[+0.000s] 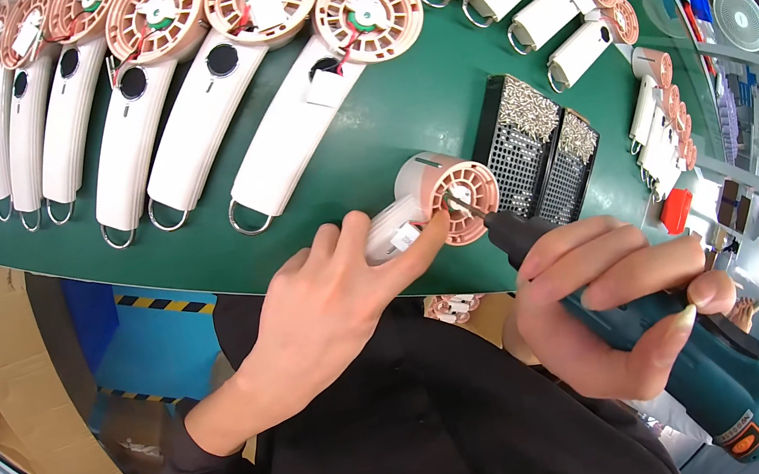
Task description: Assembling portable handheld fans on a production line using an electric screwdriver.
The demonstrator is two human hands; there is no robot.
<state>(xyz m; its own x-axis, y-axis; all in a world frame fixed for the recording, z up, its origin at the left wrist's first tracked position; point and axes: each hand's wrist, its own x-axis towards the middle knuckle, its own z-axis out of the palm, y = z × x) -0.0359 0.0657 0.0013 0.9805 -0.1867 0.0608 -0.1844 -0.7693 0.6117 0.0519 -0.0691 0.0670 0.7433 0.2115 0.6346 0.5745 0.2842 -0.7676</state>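
My left hand (316,309) grips a white handheld fan (421,174) at the near edge of the green table. Its round pink grille faces me, with a thumb or finger near the hub and a small white connector by the fingers. In my right hand (603,294) is a teal electric screwdriver (734,377), fingers wrapped round its body. The bit points into the hub of the grille; whether it sits on a screw is too small to tell. Just beyond the fan stand two black screw trays (517,162) with many small silver screws.
Rows of similar white fans (282,142) lie on the green table (399,117) at left and far right. A red box (677,211) sits at the right edge. Cardboard (13,373) stands at the lower left. Another person's hand (740,313) shows at far right.
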